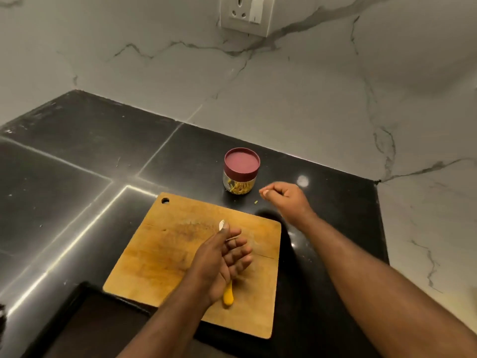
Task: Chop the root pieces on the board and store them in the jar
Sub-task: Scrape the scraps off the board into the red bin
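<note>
A dark recessed tray or sink edge [85,313] is showing at the lower left, cut into the black stone counter [64,156], and the near left corner of the wooden cutting board [160,259] is hanging over it. The board is lying flat with its hanging hole toward the back left, its surface stained and scored; whether any root pieces are lying on it cannot be told.

The left hand [222,257] is hovering over the middle of the board, palm turned to the right, fingers loosely fanned out and pointing away. A knife is lying along that palm: the yellow handle [228,295] is sticking out below the heel of the hand, and the blade tip [221,224] is showing beside the raised thumb. How firmly the hand is gripping the knife cannot be told, since the fingers are not curling around it.

Just behind the board's back right edge, the jar [240,183] is standing upright on the counter with its maroon lid [241,161] on, and yellowish chopped root pieces [238,188] are sitting in the bottom.

A small scrap [256,202] is lying on the counter between the jar and the right hand [284,197]. That hand is curled above the counter, right of the jar, thumb and forefinger pressed together at the tips; anything pinched there is too small to see.

A marble wall [309,99] with a socket [246,14] is rising behind.
</note>
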A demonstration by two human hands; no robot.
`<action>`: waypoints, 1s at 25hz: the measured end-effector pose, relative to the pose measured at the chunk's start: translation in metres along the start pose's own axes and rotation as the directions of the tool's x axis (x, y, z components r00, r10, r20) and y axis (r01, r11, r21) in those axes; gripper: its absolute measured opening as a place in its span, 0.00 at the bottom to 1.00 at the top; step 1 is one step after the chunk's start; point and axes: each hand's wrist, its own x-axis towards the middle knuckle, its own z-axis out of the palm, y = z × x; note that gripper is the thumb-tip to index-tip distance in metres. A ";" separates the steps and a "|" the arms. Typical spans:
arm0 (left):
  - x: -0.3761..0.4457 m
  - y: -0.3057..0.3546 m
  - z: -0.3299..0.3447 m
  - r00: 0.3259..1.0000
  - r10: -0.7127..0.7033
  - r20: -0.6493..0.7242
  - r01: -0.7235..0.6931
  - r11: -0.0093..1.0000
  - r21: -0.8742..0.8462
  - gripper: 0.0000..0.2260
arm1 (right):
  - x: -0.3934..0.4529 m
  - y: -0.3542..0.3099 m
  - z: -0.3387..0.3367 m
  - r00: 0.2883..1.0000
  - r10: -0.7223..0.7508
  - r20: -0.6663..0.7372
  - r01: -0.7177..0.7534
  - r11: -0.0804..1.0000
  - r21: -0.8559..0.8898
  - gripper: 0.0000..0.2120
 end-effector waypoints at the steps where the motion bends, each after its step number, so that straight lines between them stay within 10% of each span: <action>1: -0.001 -0.008 0.007 1.000 0.004 -0.014 -0.004 1.000 -0.030 0.19 | 0.013 0.002 0.004 0.996 -0.047 0.072 0.048 0.999 -0.001 0.07; 7: 0.002 -0.046 0.035 0.994 0.044 -0.102 -0.050 0.997 -0.052 0.22 | 0.039 0.030 0.031 0.917 -0.238 0.319 0.222 0.971 0.086 0.13; 17: 0.017 -0.062 0.059 0.984 0.100 -0.146 -0.104 0.994 -0.021 0.22 | -0.006 0.091 -0.055 0.980 -0.029 0.197 -0.075 0.864 0.498 0.13; 25: 0.011 -0.067 0.061 0.957 0.236 -0.168 -0.196 0.955 0.225 0.19 | -0.033 0.102 -0.042 0.910 -0.299 0.286 0.343 0.932 -0.117 0.24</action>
